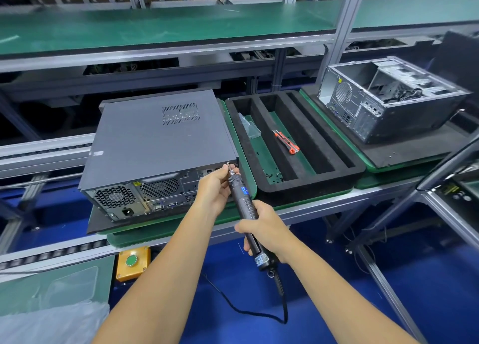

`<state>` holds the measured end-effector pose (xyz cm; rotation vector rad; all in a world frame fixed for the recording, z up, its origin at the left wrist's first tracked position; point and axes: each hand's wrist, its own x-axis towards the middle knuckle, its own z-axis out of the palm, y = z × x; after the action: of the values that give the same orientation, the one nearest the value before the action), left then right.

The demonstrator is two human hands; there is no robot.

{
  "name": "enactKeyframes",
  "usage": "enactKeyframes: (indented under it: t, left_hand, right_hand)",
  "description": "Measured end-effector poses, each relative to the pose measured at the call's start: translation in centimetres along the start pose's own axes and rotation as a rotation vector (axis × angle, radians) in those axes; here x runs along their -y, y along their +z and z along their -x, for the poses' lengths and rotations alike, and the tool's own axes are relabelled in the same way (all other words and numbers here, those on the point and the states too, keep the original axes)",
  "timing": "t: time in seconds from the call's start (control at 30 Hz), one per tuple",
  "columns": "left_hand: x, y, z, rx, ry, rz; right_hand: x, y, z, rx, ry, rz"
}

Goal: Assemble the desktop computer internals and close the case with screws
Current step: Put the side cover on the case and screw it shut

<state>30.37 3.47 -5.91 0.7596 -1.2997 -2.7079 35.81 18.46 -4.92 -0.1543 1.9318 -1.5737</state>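
Cases: two – closed case (155, 141), open case (388, 97). One electric screwdriver (246, 208): right hand (264, 229) grips body, left hand (217, 185) pinches tip.

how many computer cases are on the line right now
2. A closed case lies at left, where the hands hold an electric screwdriver at its rear corner. An open case sits at far right. Others may be hidden outside the view.
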Motion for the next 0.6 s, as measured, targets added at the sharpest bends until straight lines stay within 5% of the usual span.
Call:
enactKeyframes:
  t: [0.33,0.6]
  left_hand:
    - [0.0,0.5,0.1,-0.045,0.005,0.024]
    - [0.1,1.6,-0.3,-0.291,0.036,-0.123]
  right_hand:
    - [0.3,-0.3,0.2,0.007,0.014,-0.014]
    - [0.1,-0.8,0.4,0.020,0.006,0.005]
